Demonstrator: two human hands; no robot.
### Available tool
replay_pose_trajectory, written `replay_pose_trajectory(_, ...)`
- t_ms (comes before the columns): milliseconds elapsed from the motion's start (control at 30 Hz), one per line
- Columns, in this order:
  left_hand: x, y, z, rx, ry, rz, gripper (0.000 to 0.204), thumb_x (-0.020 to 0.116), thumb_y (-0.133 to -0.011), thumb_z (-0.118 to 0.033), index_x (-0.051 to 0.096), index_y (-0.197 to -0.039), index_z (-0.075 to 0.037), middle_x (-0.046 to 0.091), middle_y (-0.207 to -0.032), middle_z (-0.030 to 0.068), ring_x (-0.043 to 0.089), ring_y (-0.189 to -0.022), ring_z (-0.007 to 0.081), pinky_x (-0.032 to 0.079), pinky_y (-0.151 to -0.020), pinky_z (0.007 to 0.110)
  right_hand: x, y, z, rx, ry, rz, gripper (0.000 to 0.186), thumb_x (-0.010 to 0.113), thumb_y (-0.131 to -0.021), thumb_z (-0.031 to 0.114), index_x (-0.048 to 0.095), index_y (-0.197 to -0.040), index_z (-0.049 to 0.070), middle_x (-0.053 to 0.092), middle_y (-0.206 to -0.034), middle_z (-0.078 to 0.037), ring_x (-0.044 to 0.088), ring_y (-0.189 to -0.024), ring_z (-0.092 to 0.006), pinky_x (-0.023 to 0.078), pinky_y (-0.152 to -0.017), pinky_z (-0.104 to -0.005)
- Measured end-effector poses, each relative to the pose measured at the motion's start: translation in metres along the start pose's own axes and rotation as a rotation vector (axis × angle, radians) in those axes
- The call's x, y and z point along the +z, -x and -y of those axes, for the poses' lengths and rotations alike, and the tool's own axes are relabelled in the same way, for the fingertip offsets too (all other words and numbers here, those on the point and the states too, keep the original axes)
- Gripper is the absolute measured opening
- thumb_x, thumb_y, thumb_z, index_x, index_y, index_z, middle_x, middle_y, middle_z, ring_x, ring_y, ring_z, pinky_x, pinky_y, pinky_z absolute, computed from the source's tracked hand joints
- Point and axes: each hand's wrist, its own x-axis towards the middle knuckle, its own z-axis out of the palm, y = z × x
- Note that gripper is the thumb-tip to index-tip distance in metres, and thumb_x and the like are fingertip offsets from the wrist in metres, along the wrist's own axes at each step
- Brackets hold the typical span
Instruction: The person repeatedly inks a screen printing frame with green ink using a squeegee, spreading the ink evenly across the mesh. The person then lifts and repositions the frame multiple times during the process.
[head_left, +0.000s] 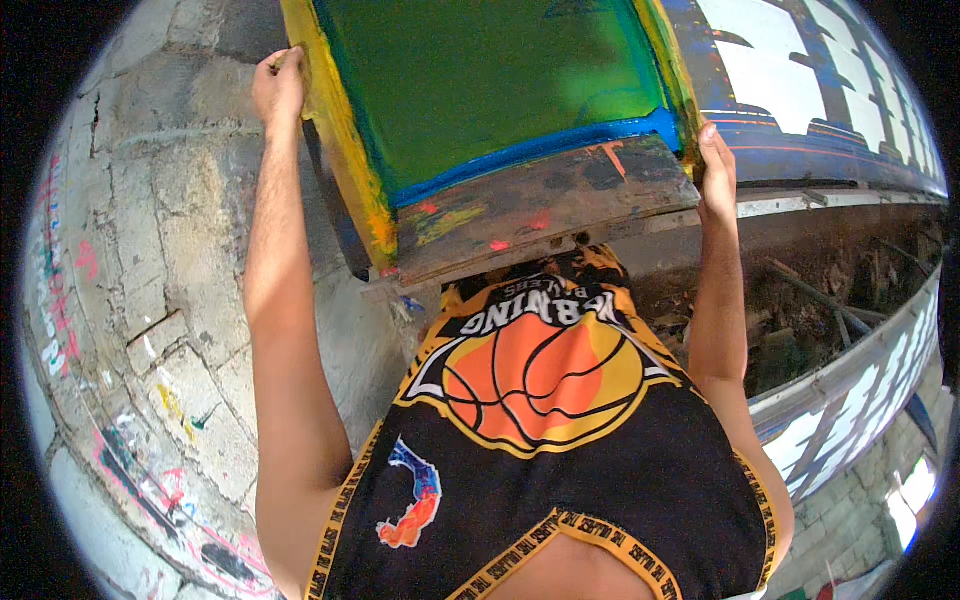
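A screen-printing frame (350,150) with yellow-stained sides lies ahead of me, its far end cut off by the picture's top. Its mesh (480,90) is dark green, with a lighter green patch at the right and a blue band (530,150) along the near end. My left hand (278,85) is closed at the frame's left side, fingers curled against the edge. On the opposite side, my right hand (716,170) grips near the close right corner, thumb up and the other fingers partly hidden. A paint-spotted wooden board (560,205) spans the frame's near end, close to my shirt.
To the right, a long dark-blue table (790,155) carries white cut pieces (765,65) in rows. Another table with white pieces (840,420) stands lower right, beyond a gap with metal bars (815,290). Cracked, paint-marked grey concrete (180,220) fills the left.
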Motion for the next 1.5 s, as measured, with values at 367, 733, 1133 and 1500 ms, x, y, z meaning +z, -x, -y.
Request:
replay_pose_trajectory(367, 0.015, 0.007, 0.018, -0.093, -0.076, 0.037, 0.045, 0.077, -0.094, -0.042, 0.077, -0.123, -0.007, 0.078, -0.124, 0.0130, 0.073, -0.116, 0.0296, 0.053, -0.103, 0.040, -0.030, 0.001, -0.005, -0.254, 0.339, 0.129, 0.066, 0.059, -0.109, 0.052, 0.060, -0.150, 0.000, 0.061, -0.152, -0.019, 0.054, -0.144, -0.0329, 0.036, -0.123, -0.0435)
replay_pose_trajectory(733, 0.032, 0.006, 0.024, 0.017, -0.174, 0.075, 0.052, 0.072, -0.096, -0.048, 0.075, -0.125, -0.006, 0.076, -0.127, 0.0150, 0.071, -0.120, 0.0315, 0.050, -0.107, 0.041, -0.046, -0.016, -0.006, -0.086, 0.583, 0.135, 0.051, 0.068, -0.106, 0.033, 0.064, -0.149, 0.007, 0.063, -0.145, -0.020, 0.066, -0.124, -0.0317, 0.051, -0.108, -0.0417)
replay_pose_trajectory(1133, 0.040, 0.019, 0.019, -0.022, -0.355, 0.052, 0.063, 0.062, -0.098, -0.058, 0.067, -0.136, -0.008, 0.074, -0.131, 0.0229, 0.068, -0.126, 0.0422, 0.050, -0.108, 0.048, -0.087, 0.044, 0.058, -0.073, 0.445, 0.400, 0.056, 0.065, -0.098, -0.013, 0.063, -0.150, 0.008, 0.074, -0.120, -0.012, 0.072, -0.108, -0.0207, 0.058, -0.094, -0.0340)
replay_pose_trajectory(1500, 0.040, 0.033, 0.001, 0.036, -0.322, 0.003, 0.045, 0.059, -0.103, -0.049, 0.069, -0.123, -0.009, 0.075, -0.118, 0.0246, 0.069, -0.117, 0.0452, 0.053, -0.099, 0.052, -0.011, 0.087, 0.105, -0.479, 0.668, 0.898, 0.067, 0.075, -0.084, -0.007, 0.064, -0.147, 0.013, 0.072, -0.133, -0.018, 0.072, -0.114, -0.0373, 0.061, -0.096, -0.0410)
